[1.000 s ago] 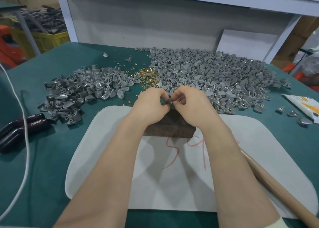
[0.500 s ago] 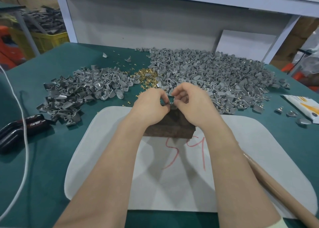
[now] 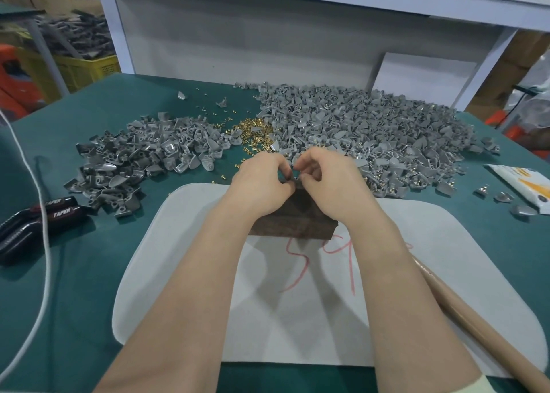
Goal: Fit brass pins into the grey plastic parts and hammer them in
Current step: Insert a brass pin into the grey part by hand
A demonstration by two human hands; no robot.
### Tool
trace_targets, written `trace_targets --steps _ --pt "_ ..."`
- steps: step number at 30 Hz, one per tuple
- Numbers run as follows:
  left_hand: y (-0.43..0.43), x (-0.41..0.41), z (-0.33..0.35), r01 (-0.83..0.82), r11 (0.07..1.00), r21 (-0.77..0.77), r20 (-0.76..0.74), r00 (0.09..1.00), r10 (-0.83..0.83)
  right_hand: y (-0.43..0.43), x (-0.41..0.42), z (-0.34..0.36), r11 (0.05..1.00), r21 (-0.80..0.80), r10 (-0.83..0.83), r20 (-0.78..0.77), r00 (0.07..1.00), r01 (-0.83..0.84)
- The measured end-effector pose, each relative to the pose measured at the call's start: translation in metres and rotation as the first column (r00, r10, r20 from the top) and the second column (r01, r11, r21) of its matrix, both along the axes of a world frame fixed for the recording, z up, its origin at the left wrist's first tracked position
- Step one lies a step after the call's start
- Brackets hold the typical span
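Head view. Hands barely shifted in the last second: left hand point(image 3: 262, 184) and right hand point(image 3: 330, 181) both pinch one grey part point(image 3: 295, 179) atop the wooden block point(image 3: 297, 221); pin too small to see. Fitting likely unfinished. The hammer handle point(image 3: 476, 318) lies free at the right edge of the mat point(image 3: 297, 318); part piles point(image 3: 372, 131) crowd just beyond.

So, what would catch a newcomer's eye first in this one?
The big heap of grey plastic parts sprawls across the far right of the green table, with a smaller heap to its left and a glinting scatter of brass pins between them. Nearer, the left hand and right hand meet over a dark wooden block on the white mat, both pinching one small grey part.
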State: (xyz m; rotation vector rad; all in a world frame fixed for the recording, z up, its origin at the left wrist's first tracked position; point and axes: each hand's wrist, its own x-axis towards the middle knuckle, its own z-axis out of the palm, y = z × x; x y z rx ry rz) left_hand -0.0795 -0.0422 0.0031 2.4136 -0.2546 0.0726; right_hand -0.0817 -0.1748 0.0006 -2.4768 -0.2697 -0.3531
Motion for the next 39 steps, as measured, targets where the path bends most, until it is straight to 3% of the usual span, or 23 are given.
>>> trace_targets --steps 7,23,39 --pt "0.0006 -0.0001 -0.0015 0.005 1.000 0.000 0.007 1.000 -0.005 -0.0022 0.0011 0.0004 0.997 -0.051 -0.067 -0.053 0.996 0.064" --pt "0.0007 -0.0004 -0.0001 0.002 1.000 0.014 0.001 1.000 -0.002 -0.0033 -0.0010 0.0034 0.989 -0.148 -0.036 -0.050 0.998 0.028" --pt "0.0009 -0.0021 0.0009 0.011 1.000 0.011 0.011 1.000 -0.012 -0.0067 -0.0014 0.0019 0.997 0.035 -0.059 -0.120 0.991 0.064"
